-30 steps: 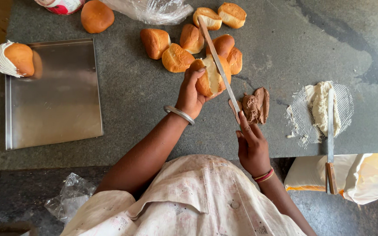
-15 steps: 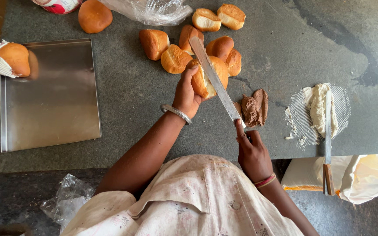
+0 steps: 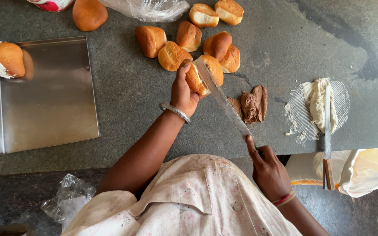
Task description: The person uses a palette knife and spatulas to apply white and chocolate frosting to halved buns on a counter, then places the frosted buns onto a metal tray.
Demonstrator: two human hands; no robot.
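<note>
Head view: left hand [image 3: 183, 91] closed around a split bun [image 3: 204, 75], held just above the grey table [image 3: 132, 87], beside the heap of buns [image 3: 189, 41]
Right hand [image 3: 268, 171] clenched on the handle of a long knife [image 3: 224, 102]; blade slanting up-left from that grip, tip inside the bun's cut
Brown paste [image 3: 251, 105] just right of the blade, nearer the right hand

9 buns [image 3: 172, 55], 2 knives [image 3: 224, 102], 1 steel tray [image 3: 49, 109], 2 spread dabs [image 3: 252, 105].
</note>
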